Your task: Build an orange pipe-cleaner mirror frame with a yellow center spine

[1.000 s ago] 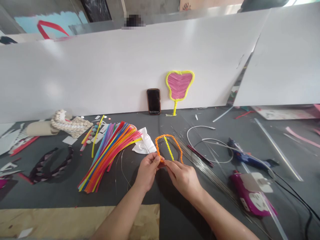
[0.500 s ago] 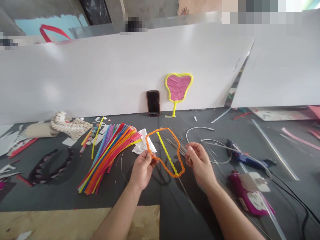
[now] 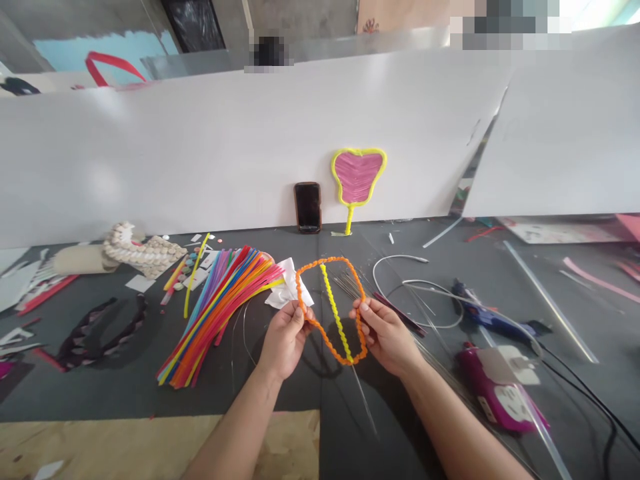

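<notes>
My left hand point(image 3: 286, 339) pinches the left side of an orange twisted pipe-cleaner loop point(image 3: 333, 259) just above the table. On the opposite side, my right hand point(image 3: 387, 335) has its thumb and fingers closed on the same loop. A yellow twisted strand point(image 3: 333, 308) runs down inside the loop and meets its lower end. From that end a thin bare wire stem point(image 3: 365, 401) points down towards me. Thin metal wires point(image 3: 347, 285) lie behind the loop, partly covered by my right hand.
Coloured pipe cleaners point(image 3: 215, 317) and crumpled white paper point(image 3: 287, 287) lie left. A braided black headband point(image 3: 100, 333) is farther left. At right are a blue glue gun point(image 3: 493, 317), cords and a magenta power adapter point(image 3: 493, 387). A phone point(image 3: 307, 208) and pink-yellow paddle shape point(image 3: 357, 177) stand behind.
My right hand has moved left and taken hold of the loop's right side. The loop has turned slightly, its wire stem swinging left. My left hand keeps its grip.
</notes>
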Available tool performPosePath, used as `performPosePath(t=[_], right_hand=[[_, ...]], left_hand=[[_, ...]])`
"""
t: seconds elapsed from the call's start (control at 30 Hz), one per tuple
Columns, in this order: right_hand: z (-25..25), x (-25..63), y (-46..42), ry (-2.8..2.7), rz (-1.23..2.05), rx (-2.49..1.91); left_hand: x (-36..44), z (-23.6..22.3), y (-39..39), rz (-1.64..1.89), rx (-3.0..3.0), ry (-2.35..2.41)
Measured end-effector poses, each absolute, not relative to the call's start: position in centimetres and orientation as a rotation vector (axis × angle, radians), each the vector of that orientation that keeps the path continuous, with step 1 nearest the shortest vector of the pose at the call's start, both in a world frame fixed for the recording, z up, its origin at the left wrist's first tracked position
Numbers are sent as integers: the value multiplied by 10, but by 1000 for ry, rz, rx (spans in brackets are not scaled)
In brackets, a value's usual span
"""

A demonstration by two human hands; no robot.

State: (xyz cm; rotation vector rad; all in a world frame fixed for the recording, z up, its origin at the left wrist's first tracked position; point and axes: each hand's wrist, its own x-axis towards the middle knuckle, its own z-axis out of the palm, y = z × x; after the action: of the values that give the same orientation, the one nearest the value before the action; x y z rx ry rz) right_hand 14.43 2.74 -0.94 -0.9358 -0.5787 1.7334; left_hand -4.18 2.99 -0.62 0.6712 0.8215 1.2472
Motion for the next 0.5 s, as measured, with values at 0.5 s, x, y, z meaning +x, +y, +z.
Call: performPosePath(t=[0.5], right_hand=[[-10, 134, 23, -558, 1776, -792]], left_hand=[[-33, 2, 19, 987, 616, 731]])
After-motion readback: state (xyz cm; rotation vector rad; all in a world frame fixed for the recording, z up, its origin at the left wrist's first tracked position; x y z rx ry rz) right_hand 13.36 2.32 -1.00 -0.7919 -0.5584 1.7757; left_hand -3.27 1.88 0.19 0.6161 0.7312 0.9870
